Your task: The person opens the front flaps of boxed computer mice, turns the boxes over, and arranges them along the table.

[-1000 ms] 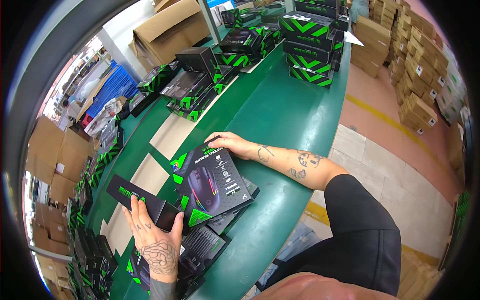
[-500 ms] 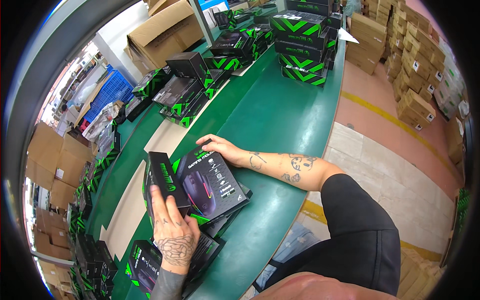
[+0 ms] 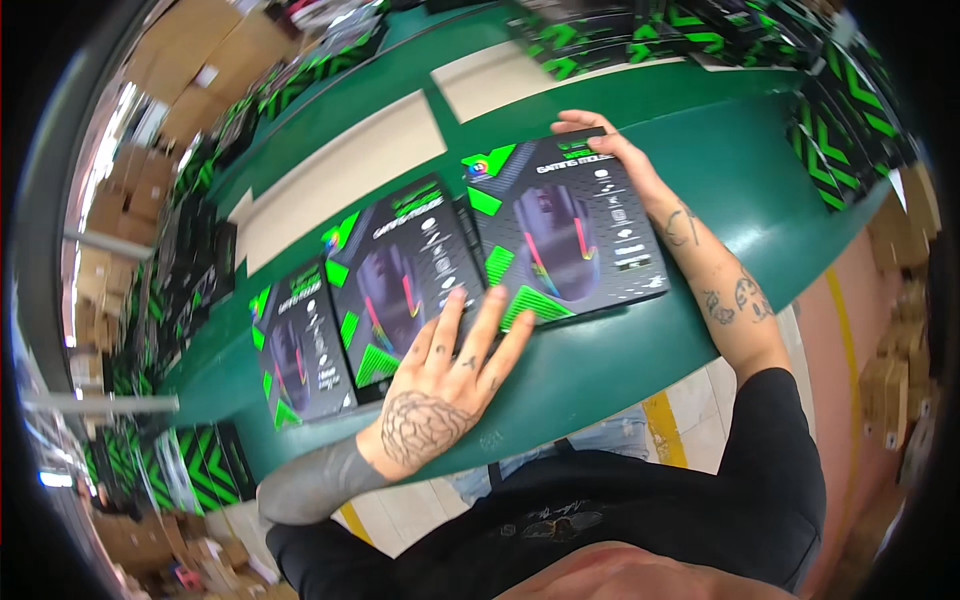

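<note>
Three black-and-green mouse boxes lie in a row, each printed with a computer mouse. On the right, the nearest-to-view mouse box (image 3: pixel 565 235) has its far right corner gripped by my right hand (image 3: pixel 622 152), thumb on the face and fingers over the far edge. My left hand (image 3: pixel 435 390) spreads its fingers flat, covering the near right part of the middle mouse box (image 3: pixel 385 275). Those fingertips reach the lower left corner of the right box. Slightly overlapped by the middle one, a left mouse box (image 3: pixel 300 350) lies nearest the left end.
The green table (image 3: pixel 730 140) curves around me, with beige strips (image 3: pixel 345 165) on its surface. Blurred mouse boxes (image 3: pixel 680 40) line the far side, and more stand at the right (image 3: pixel 845 130). Cardboard cartons (image 3: pixel 205 60) are piled at left. A metal bar (image 3: pixel 110 403) juts in at left.
The view has swung to the right. The box that stood tilted under my left hand now lies face up, and my left fingers have spread. My right hand keeps its box's corner.
</note>
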`<action>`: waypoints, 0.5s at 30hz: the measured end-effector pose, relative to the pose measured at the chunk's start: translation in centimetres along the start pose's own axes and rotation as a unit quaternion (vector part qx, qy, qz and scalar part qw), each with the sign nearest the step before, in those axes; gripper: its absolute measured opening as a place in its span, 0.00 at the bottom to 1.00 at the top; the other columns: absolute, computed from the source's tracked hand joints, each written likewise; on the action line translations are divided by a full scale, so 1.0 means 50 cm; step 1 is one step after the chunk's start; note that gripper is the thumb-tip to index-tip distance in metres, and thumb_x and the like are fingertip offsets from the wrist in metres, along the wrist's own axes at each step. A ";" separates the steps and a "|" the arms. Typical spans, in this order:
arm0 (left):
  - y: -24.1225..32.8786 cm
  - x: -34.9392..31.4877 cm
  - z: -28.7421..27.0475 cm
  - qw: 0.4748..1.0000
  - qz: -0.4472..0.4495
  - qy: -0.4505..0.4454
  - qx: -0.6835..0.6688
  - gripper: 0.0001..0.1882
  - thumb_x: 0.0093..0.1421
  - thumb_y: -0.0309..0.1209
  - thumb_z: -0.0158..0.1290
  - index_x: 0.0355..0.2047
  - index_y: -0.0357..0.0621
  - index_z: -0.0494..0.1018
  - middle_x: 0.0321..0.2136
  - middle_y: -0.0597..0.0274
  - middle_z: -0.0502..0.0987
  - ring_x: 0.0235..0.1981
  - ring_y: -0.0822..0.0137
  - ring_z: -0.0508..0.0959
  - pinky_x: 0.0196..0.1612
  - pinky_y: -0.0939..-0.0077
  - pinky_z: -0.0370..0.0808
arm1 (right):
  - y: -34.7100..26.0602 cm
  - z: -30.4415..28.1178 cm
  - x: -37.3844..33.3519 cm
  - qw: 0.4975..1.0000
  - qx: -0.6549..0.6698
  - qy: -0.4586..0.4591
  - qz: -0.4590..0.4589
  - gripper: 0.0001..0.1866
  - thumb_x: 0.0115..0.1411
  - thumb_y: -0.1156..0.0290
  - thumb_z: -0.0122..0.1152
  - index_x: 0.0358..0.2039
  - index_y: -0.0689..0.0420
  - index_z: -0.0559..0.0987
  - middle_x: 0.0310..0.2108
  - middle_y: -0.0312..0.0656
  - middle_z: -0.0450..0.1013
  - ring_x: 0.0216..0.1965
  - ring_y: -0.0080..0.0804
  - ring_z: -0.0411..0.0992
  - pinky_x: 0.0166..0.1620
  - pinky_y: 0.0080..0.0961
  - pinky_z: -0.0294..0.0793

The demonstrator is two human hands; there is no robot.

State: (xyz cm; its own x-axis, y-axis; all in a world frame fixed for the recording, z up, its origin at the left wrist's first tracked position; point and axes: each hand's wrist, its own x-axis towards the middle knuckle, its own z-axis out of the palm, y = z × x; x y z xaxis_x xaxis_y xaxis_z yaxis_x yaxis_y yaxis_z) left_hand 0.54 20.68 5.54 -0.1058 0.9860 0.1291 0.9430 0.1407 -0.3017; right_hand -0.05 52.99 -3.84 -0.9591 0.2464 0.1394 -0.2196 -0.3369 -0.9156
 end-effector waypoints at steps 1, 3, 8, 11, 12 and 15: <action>-0.006 -0.006 -0.005 0.999 0.006 -0.025 -0.023 0.34 0.47 0.36 0.59 0.56 0.48 0.63 0.56 0.53 0.63 0.53 0.52 0.68 0.51 0.65 0.68 | -0.001 0.020 -0.002 1.000 -0.029 0.006 0.001 0.23 0.58 0.63 0.48 0.53 0.56 0.66 0.47 0.40 0.67 0.44 0.25 0.68 0.50 0.21 0.66; -0.021 -0.024 -0.008 0.986 -0.061 -0.017 -0.151 0.40 0.44 0.41 0.62 0.57 0.44 0.61 0.57 0.50 0.61 0.54 0.50 0.66 0.53 0.61 0.66 | 0.006 0.046 0.000 0.997 -0.066 0.036 0.002 0.22 0.59 0.62 0.48 0.52 0.56 0.68 0.45 0.38 0.68 0.43 0.24 0.68 0.49 0.19 0.65; -0.066 -0.061 -0.014 0.978 -0.184 -0.060 -0.082 0.49 0.42 0.55 0.60 0.60 0.45 0.56 0.61 0.48 0.54 0.61 0.41 0.53 0.60 0.49 0.53 | 0.016 0.029 -0.007 0.986 -0.133 0.097 -0.004 0.18 0.60 0.58 0.50 0.43 0.59 0.75 0.38 0.35 0.72 0.39 0.20 0.68 0.46 0.15 0.64; -0.066 -0.080 -0.008 0.967 -0.201 -0.098 -0.120 0.54 0.38 0.58 0.60 0.62 0.48 0.54 0.62 0.50 0.52 0.61 0.40 0.52 0.60 0.48 0.52 | 0.024 0.024 -0.013 0.983 -0.087 0.159 0.043 0.20 0.61 0.59 0.50 0.44 0.61 0.74 0.42 0.36 0.71 0.41 0.21 0.68 0.46 0.16 0.65; -0.063 -0.080 -0.011 0.970 -0.190 -0.094 -0.122 0.54 0.37 0.58 0.61 0.61 0.48 0.54 0.62 0.49 0.53 0.61 0.40 0.53 0.59 0.48 0.53 | 0.025 0.015 -0.020 0.980 -0.104 0.168 0.023 0.21 0.61 0.59 0.50 0.45 0.65 0.74 0.45 0.40 0.71 0.46 0.25 0.67 0.51 0.19 0.63; -0.042 -0.102 -0.023 0.971 -0.181 -0.076 -0.134 0.53 0.34 0.56 0.63 0.60 0.49 0.58 0.60 0.50 0.56 0.60 0.41 0.54 0.59 0.49 0.55 | 0.014 0.027 -0.038 0.944 -0.283 0.121 -0.118 0.22 0.60 0.59 0.49 0.46 0.64 0.73 0.49 0.43 0.68 0.52 0.31 0.65 0.55 0.22 0.59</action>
State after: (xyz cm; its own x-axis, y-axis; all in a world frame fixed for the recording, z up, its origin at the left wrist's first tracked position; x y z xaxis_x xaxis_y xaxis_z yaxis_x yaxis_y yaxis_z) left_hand -0.56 15.25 6.59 -0.4712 0.8814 0.0341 0.8818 0.4716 -0.0025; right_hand 1.39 51.07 -4.25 -0.8112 0.4780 0.3369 -0.2258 0.2754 -0.9344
